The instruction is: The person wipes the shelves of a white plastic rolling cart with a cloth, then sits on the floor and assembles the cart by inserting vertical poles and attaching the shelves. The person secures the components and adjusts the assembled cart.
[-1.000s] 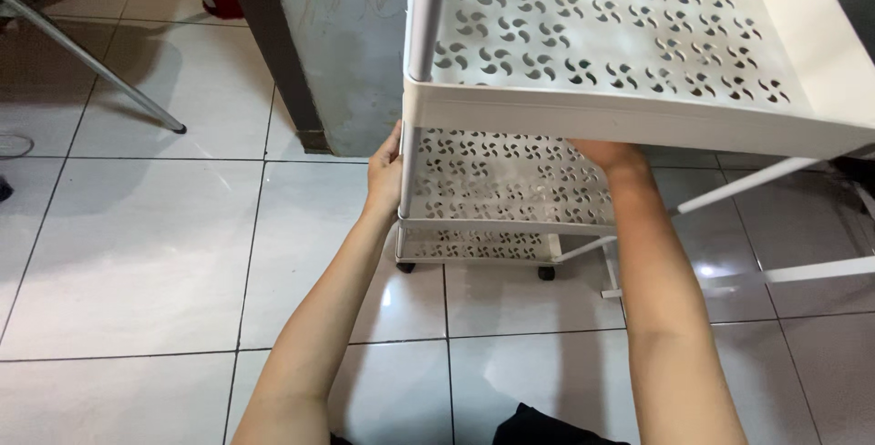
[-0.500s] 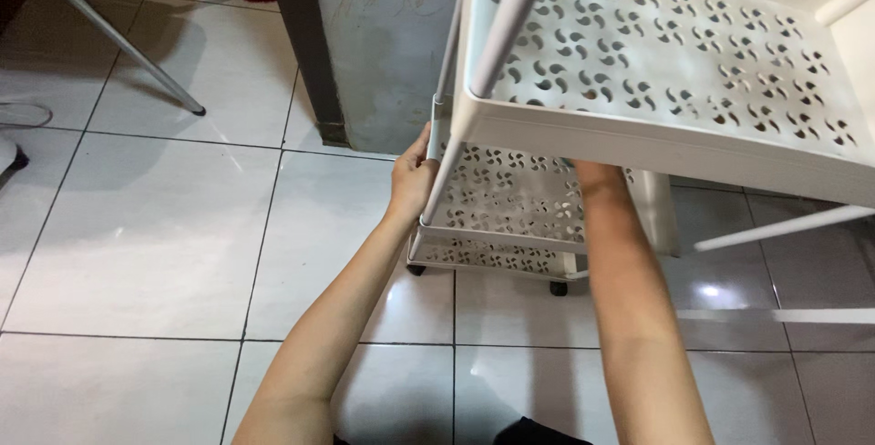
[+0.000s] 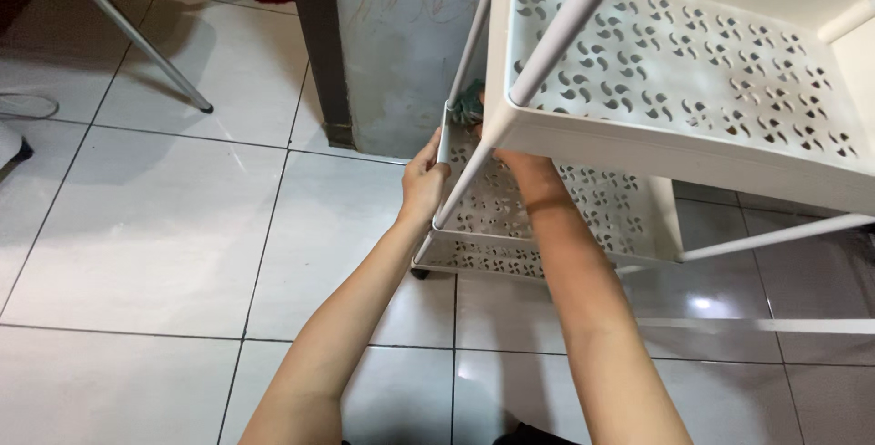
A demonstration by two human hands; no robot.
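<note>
A white plastic trolley with perforated shelves stands on the tiled floor. Its top shelf [image 3: 693, 62] fills the upper right of the head view, with a middle shelf [image 3: 602, 213] below it. My left hand [image 3: 424, 181] grips the left rim of the middle shelf. My right hand [image 3: 533, 172] reaches in under the top shelf; only the wrist and back of the hand show, and the fingers are hidden. A small green thing [image 3: 469, 103], maybe a cloth, shows at the shelf's far corner near that hand.
A grey wall corner with a dark edge strip [image 3: 314, 44] stands just behind the trolley. A metal leg [image 3: 137, 40] slants across the floor at upper left. White trolley posts [image 3: 775, 235] stick out to the right. A caster [image 3: 419, 272] sits under the bottom shelf.
The view has moved closer and to the left along the trolley. My left hand has shifted up to the middle shelf's rim, and my right hand has gone deeper under the top shelf.
</note>
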